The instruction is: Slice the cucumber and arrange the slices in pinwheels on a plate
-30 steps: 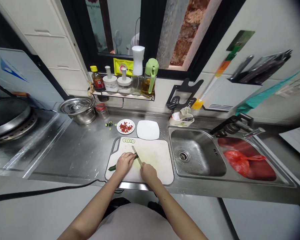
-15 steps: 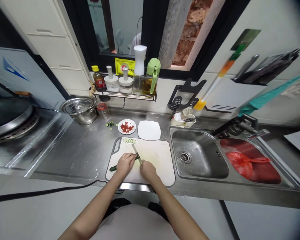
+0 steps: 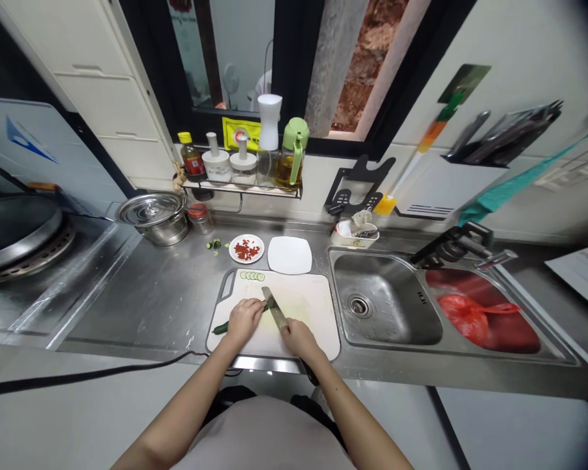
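Note:
My left hand (image 3: 245, 318) is closed over a dark green cucumber (image 3: 220, 328) and presses it on the white cutting board (image 3: 304, 294). One end of the cucumber sticks out at the left, the cut end at the right of my fingers. In my right hand (image 3: 298, 337) is a kitchen knife (image 3: 274, 309), its blade pointing away from me beside the cut end. Whether the blade touches the cucumber I cannot tell. A short row of pale cucumber slices (image 3: 252, 276) lies along the board's far edge.
Behind the board stand a plate of chopped red pieces (image 3: 246, 249) and a bare white plate (image 3: 289, 255). Green scraps (image 3: 216, 244) lie near a lidded steel pot (image 3: 154, 217). To the right are a sink (image 3: 387, 300) and a red plastic bag (image 3: 465, 318).
The knife has shifted slightly right and turned so more of its blade's flat side shows. My right hand moved a little right and nearer me. My left hand keeps its hold on the cucumber.

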The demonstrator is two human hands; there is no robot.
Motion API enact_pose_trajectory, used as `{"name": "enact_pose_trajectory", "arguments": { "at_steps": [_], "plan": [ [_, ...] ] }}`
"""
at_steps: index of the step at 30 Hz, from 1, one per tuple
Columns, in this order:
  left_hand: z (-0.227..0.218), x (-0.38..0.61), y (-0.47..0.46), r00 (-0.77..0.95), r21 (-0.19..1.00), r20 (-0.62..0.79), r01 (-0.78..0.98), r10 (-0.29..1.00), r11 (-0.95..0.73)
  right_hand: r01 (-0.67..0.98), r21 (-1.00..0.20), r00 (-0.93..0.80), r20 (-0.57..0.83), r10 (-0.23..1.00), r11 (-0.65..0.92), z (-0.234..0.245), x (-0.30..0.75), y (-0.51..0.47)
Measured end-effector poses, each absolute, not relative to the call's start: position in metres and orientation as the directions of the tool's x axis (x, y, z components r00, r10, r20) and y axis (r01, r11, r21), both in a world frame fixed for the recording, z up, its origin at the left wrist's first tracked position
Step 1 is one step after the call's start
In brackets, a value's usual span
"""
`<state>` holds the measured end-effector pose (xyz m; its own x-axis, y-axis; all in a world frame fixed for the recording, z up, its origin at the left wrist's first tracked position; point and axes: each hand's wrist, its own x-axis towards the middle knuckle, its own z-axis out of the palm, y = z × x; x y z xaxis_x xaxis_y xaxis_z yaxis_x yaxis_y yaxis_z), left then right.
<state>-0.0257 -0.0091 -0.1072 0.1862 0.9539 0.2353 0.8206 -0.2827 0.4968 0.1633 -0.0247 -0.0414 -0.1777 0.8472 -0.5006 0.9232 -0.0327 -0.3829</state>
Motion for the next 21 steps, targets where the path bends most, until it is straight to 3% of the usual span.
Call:
{"name": "enact_pose_trajectory", "arguments": {
  "at_steps": [4,8,14,21],
  "plan": [
    [-0.102,-0.023,-0.01,0.148,0.518,0.202,0.823,0.968,-0.234,0.95,-0.311,-0.151,-0.489,0.859,-0.01,-0.038,0.168,-0.03],
    [-0.098,-0.022,-0.012,0.089,0.587,0.19,0.788,0.978,-0.186,0.986,-0.161,-0.105,-0.451,0.886,0.035,-0.031,0.172,-0.034],
    [-0.085,-0.028,-0.005,-0.152,0.72,0.197,0.693,0.969,-0.037,0.998,-0.018,-0.06,-0.283,0.957,0.057,-0.026,0.18,-0.035],
    [-0.07,-0.024,0.009,-0.033,0.703,0.186,0.702,0.982,-0.11,0.996,-0.013,-0.094,-0.218,0.972,0.093,-0.033,0.187,-0.036]
  ]
}}
